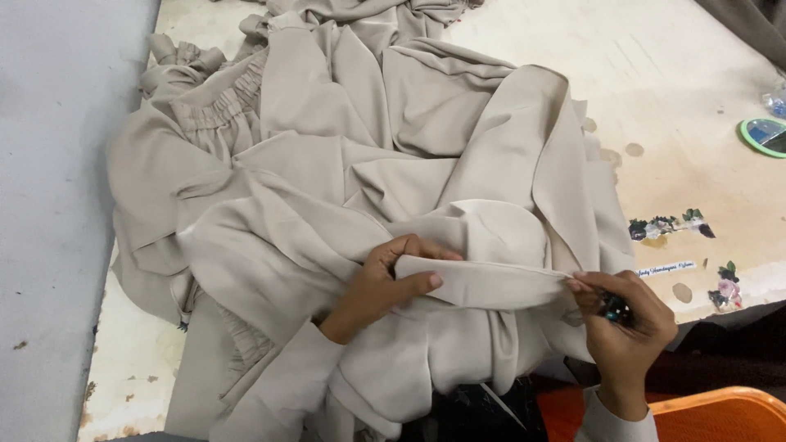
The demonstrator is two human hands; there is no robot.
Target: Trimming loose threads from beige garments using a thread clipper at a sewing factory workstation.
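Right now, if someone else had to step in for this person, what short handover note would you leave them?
Left hand: pinching one end of a folded fabric strip, thumb on top.
Right hand: gripping the strip's other end, so it is stretched flat between both hands; a dark ring shows on this hand.
Things: the strip belongs to a large beige garment heaped on the worn table; a gathered elastic part lies at the far left.
Done: the strip is folded and pulled straight.
Left: the rest of the garment is crumpled and unsorted. No tool is visible in either hand.
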